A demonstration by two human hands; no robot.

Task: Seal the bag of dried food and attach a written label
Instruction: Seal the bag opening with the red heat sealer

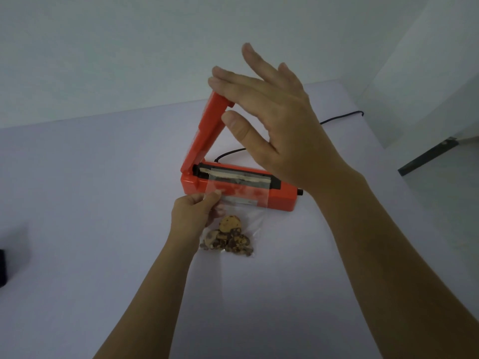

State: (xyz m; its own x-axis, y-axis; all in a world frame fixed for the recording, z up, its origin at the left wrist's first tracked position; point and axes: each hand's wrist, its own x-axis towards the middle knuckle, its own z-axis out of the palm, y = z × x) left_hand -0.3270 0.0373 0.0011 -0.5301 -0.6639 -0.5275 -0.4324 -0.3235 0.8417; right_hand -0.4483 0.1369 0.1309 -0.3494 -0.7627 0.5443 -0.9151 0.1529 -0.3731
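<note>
**Bag mouth laid on the open sealer, lever about to be pressed**

The step in hand is the sealing; the labelling appears not yet begun. An orange heat sealer (282, 203) stands on a pale counter (103, 203), its lever (204, 133) raised steeply.

The left grip (193, 215) pinches the left edge of a clear plastic bag (248, 218) between thumb and fingers. Just beyond this grip, the bag's open mouth lies flat across the sealing strip (204, 168) on top of the sealer. The rest of the bag trails back onto the counter, beside this grip and toward the person.

The right grip (280, 120) is released, its fingers straight and spread. The fingertips appear to rest on the top end of the raised lever, with the thumb just below them. It holds nothing.

The bag holds a small heap of dried food (228, 239), brown and tan slices gathered at its bottom end, close to the left wrist. The upper part of the bag is empty, so no pieces lie near the strip.

The next move likely calls for the right grip to swing the lever down onto the bag mouth. Meanwhile the left grip should keep the plastic flat and unwrinkled.

A black cord (228, 152) runs away behind the sealer, beneath the right grip.
</note>
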